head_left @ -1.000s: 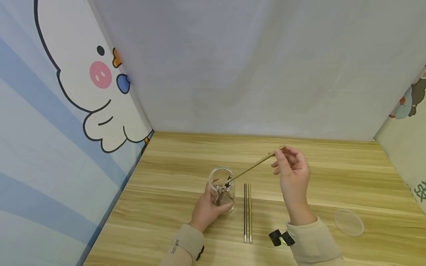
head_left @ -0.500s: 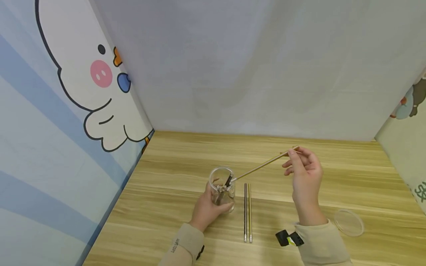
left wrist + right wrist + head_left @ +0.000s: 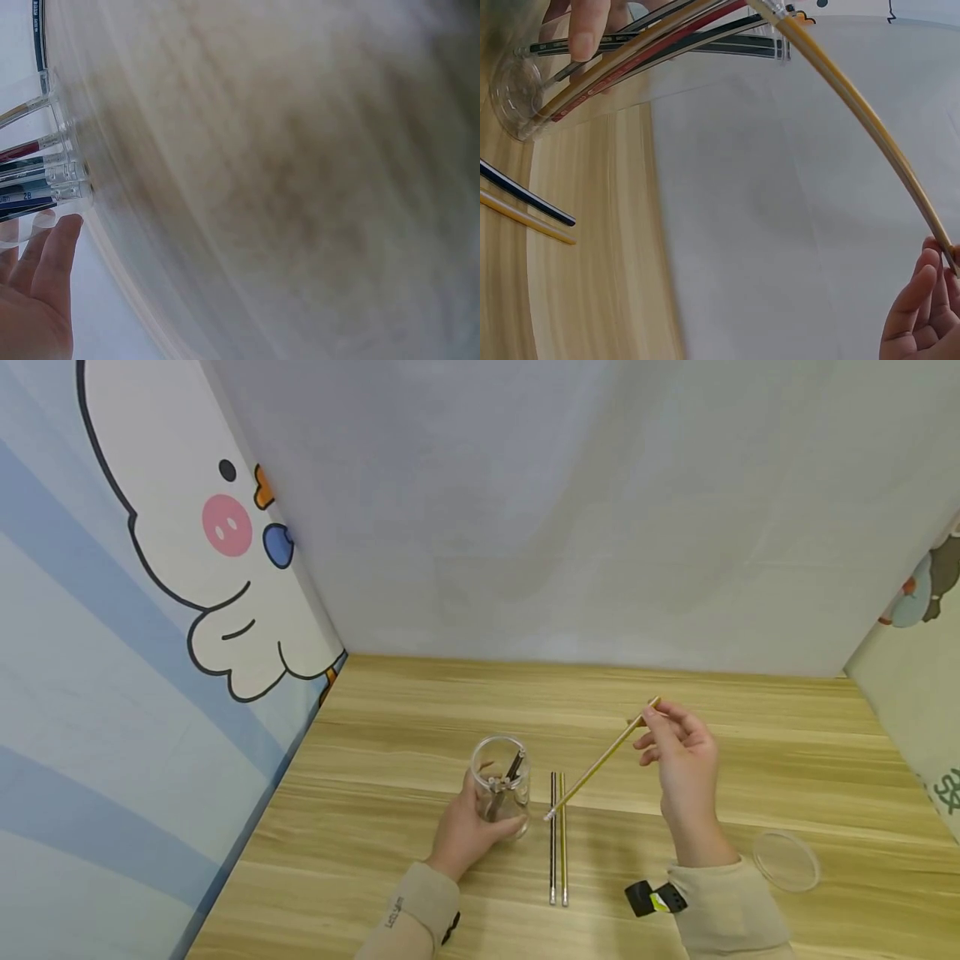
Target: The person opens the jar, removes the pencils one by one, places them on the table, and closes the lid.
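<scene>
My left hand [image 3: 467, 839] grips a clear jar [image 3: 498, 739] that stands on the table with several pencils [image 3: 641, 56] leaning inside. Their capped ends cluster at the jar's mouth in the left wrist view. Between thumb and fingertips, my right hand [image 3: 686, 768] pinches a yellow pencil [image 3: 600, 762] near its upper end. It slants down to the left, its silver-tipped end outside the jar. That end overlaps a dark pencil [image 3: 552, 860] and another yellow pencil [image 3: 564, 860], which lie side by side on the table just right of the jar.
A round clear lid [image 3: 787, 862] lies on the wooden table [image 3: 390, 718], right of my right forearm. A pale grey backdrop [image 3: 562, 527] rises along the table's far edge. A cartoon-printed panel [image 3: 225, 693] borders the left side.
The held pencil's lower end has left the jar's mouth and swung down over the two lying pencils. My right hand has shifted slightly right; the left hand and jar have stayed put.
</scene>
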Motion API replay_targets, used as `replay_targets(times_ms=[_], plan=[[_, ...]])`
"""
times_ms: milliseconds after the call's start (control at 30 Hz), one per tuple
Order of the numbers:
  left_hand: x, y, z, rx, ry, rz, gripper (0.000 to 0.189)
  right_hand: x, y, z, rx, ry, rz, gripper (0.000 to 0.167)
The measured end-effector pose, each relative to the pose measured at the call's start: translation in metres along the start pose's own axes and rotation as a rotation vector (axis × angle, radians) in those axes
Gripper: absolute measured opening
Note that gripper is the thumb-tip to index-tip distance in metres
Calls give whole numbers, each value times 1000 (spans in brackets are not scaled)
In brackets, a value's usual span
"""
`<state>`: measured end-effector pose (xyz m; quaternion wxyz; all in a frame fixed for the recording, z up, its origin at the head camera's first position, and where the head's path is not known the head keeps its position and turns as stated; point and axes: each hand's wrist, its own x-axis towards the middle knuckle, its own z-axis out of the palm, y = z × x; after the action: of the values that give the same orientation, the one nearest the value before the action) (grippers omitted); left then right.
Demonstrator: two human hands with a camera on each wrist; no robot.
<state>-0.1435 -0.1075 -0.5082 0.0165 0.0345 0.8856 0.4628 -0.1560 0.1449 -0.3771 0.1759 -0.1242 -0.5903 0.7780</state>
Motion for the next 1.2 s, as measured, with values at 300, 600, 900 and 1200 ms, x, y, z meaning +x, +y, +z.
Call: replay_targets(times_ms=[300,600,900,1200], plan=[[0,0,0,14,7,8,95,1,19,-3,-174,-72,95,10],[0,-1,1,19,8,5,94,3,43,-4,-311,-158,156,34],[1,-2,1,11,9,21,94,5,64,-5,-364,-208,191,32],[1,-2,1,10,2,10,94,6,77,-9,-446,-242,247,38]])
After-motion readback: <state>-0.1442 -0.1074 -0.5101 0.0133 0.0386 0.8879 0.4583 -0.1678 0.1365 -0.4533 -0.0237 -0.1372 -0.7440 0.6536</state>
